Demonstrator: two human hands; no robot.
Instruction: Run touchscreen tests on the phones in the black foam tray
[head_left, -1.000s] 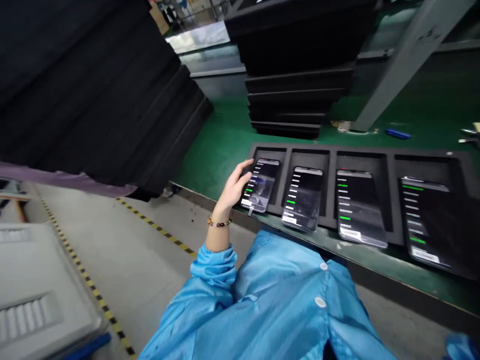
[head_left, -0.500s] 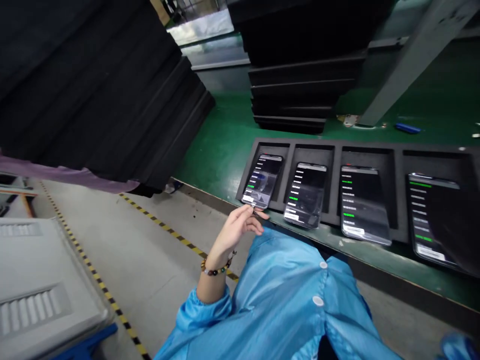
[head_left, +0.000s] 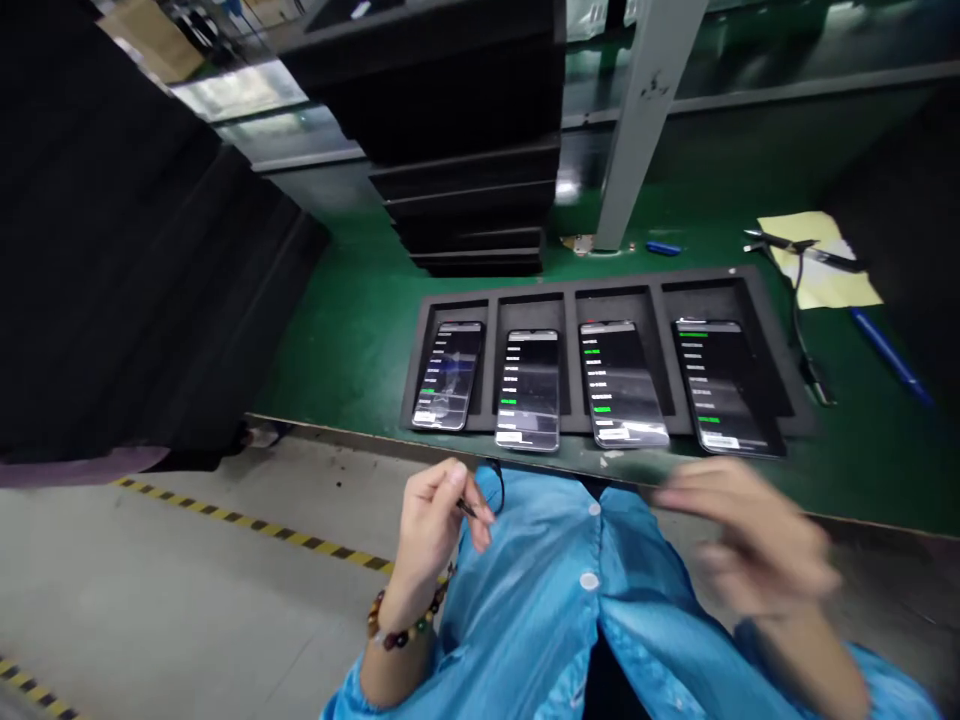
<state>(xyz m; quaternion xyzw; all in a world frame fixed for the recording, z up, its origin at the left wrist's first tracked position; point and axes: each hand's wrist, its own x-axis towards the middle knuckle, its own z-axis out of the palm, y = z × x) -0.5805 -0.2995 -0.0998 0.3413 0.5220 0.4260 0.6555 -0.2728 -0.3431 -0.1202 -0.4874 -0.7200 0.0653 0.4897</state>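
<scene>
Your four phones lie lit in the dark tray, one per compartment, lists showing and no cable visibly attached — the row looks set out, but what's left can't be judged. Your left hand pinches a dark cable; your right is too blurred to tell its grip.
</scene>
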